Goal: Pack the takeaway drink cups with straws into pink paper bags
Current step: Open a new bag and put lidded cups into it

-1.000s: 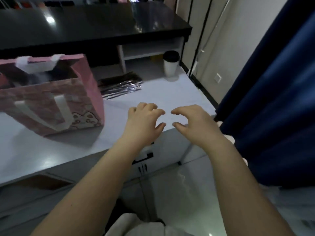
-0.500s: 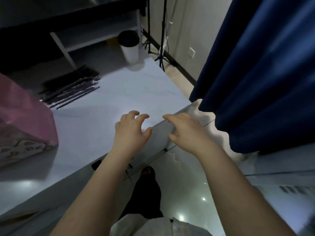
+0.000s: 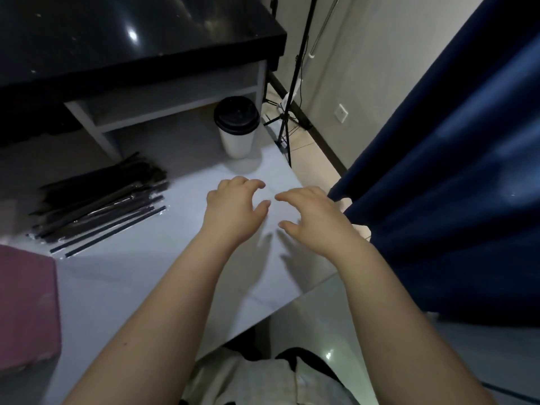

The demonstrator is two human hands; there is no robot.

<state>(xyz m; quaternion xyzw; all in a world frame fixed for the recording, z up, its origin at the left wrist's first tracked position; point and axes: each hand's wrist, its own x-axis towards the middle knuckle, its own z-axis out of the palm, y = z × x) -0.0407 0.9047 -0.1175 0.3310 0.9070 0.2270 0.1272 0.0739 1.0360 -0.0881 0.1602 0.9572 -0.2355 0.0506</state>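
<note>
Head view: shows only a blurred corner of bag (image 3: 26, 305), cut off at left edge. Finds cup (image 3: 236, 135), black lid on, upright at far tabletop (image 3: 140, 276) edge; wrapped straws (image 3: 99, 206) lying between. Holds left hand (image 3: 233, 211) and right hand (image 3: 315, 220) before cup, fingers (image 3: 254, 184) loosely curled, gripping nothing. Curtain (image 3: 453, 171) just right.

Dim, cool-toned indoor light; wide-angle view.
Small white glints on the glossy black upper desk (image 3: 132, 35) and the shiny pale floor (image 3: 328, 354). Soft shadows under left hand (image 3: 233, 209) and right hand (image 3: 315, 217) on the pale grey desk (image 3: 122, 258). Pink paper bag (image 3: 26, 302) blurred at left edge; lines bow near borders.
</note>
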